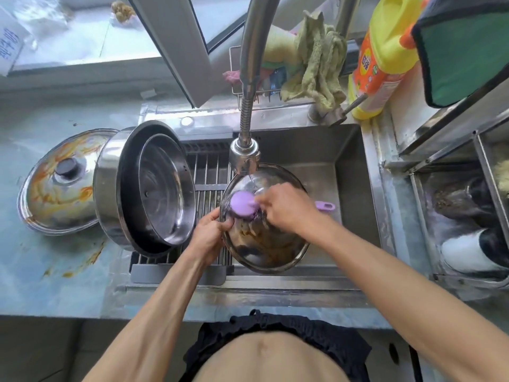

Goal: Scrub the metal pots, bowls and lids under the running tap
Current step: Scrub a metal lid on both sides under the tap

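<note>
Left hand: my left hand (208,234) grips the rim of the greasy round metal lid (265,238), tilted over the steel sink (355,172).
Right hand: my right hand (286,206) clasps the purple round-headed scrubbing brush (242,203), pressed on the lid.
Tap: the chrome tap (245,155) runs water onto it.

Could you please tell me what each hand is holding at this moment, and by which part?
The left hand grips the dirty metal bowl by its left rim. The right hand holds the purple brush by its handle, just behind the head.
</note>
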Demonstrator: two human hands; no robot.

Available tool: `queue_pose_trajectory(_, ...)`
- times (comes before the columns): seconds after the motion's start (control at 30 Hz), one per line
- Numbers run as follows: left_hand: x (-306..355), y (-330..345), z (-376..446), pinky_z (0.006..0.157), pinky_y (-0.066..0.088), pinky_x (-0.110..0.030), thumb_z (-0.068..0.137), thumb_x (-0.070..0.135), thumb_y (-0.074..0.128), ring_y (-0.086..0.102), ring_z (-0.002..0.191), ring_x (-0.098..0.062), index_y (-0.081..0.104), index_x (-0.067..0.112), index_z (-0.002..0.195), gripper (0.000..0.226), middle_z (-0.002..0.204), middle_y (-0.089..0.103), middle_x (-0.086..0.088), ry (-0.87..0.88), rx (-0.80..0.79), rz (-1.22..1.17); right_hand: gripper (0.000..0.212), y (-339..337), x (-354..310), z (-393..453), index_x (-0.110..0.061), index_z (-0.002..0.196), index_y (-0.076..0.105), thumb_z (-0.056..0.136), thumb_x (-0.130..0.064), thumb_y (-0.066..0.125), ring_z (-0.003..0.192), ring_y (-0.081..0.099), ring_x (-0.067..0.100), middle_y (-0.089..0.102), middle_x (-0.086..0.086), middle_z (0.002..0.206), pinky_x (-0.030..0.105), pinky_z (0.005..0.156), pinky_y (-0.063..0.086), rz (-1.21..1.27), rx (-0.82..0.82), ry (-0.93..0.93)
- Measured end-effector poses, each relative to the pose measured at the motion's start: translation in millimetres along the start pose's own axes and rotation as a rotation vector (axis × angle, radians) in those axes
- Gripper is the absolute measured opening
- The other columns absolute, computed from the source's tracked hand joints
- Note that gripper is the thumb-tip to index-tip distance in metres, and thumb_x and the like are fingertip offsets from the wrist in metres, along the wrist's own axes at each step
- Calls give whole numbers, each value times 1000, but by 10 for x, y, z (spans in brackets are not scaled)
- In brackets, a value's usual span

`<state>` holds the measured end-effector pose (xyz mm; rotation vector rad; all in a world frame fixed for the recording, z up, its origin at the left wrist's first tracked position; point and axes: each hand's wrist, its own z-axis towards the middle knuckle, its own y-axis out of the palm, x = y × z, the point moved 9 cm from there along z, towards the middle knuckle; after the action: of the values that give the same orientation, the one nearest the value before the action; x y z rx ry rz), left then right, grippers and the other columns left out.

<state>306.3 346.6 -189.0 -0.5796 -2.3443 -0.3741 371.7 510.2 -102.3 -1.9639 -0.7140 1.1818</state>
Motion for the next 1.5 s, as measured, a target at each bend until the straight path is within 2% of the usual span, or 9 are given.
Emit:
queue_pose_trajectory(0.1, -11, -5, 10, 87, 56, -47, 97, -14, 46, 72, 84, -28, 69, 6, 115, 36, 95, 77, -14, 8, -8, 17, 18, -205, 416, 170, -18, 89, 67, 85, -10, 51, 89, 65, 38, 65, 9, 89, 34, 65, 40, 3, 132, 258)
queue_pose_trajectory(0.27, -59, -64, -17, 70, 64, -38, 97, -16, 45, 74, 78, -25, 66, 7, 113, 34, 92, 77, -14, -11, -12, -25, 31, 12, -138, -18, -29, 102, 74, 87, -12, 54, 83, 64, 31, 68, 4, 92, 33, 68, 45, -22, -33, -36)
queue_pose_trajectory(0.4, -43, -36, 6, 70, 63, -37, 97, -15, 46, 74, 76, -23, 68, 7, 109, 33, 91, 77, -12, -10, 4, -36, 24, -245, 408, 208, -21, 98, 71, 85, -13, 52, 89, 64, 37, 66, 9, 95, 33, 67, 42, 15, 88, 258)
queue_pose_trajectory(0.57, -62, -97, -29, 70, 63, -36, 98, -14, 45, 74, 77, -24, 66, 5, 109, 30, 93, 75, -15, -20, 13, -25, 24, 46, -66, -21, -22, 94, 71, 84, -9, 54, 79, 62, 32, 64, 6, 87, 33, 65, 45, -21, -51, 30)
queue_pose_trajectory(0.7, -9, -34, -55, 59, 62, -32, 97, -16, 44, 75, 73, -22, 69, 4, 109, 34, 88, 77, -13, -6, 17, -13, 23, -75, 553, 95, -16, 62, 58, 83, -11, 51, 71, 53, 34, 58, 6, 75, 35, 63, 45, 230, 114, 318)
queue_pose_trajectory(0.87, -39, -113, -63, 65, 62, -35, 97, -14, 45, 73, 78, -25, 68, 4, 113, 33, 92, 76, -14, -28, 37, -19, 22, 63, 317, -69, -21, 93, 73, 87, -14, 53, 81, 60, 32, 66, 4, 86, 35, 69, 51, 175, 65, 174)
queue_pose_trajectory(1.0, -55, -204, -68, 61, 61, -32, 98, -14, 43, 74, 77, -22, 64, 4, 114, 32, 92, 76, -12, -39, 39, -74, 18, -45, 833, -15, -15, 62, 50, 78, -12, 44, 76, 54, 37, 56, 8, 75, 36, 63, 42, 265, 155, 406)
queue_pose_trajectory(1.37, 135, -221, -19, 97, 54, -57, 108, 19, 49, 69, 107, -32, 67, 12, 107, 19, 114, 73, -15, 38, 218, -203, 19, -63, 697, 149, -17, 87, 74, 89, -19, 55, 79, 64, 30, 69, 10, 80, 38, 72, 54, 256, 57, 240)
queue_pose_trajectory(1.5, 199, -201, 8, 90, 57, -50, 105, 14, 51, 69, 101, -33, 68, 9, 102, 18, 105, 74, -14, 47, 174, -175, 23, -118, 1030, 108, -11, 96, 74, 88, -17, 53, 82, 66, 32, 72, 12, 87, 43, 78, 56, 242, 58, 350)
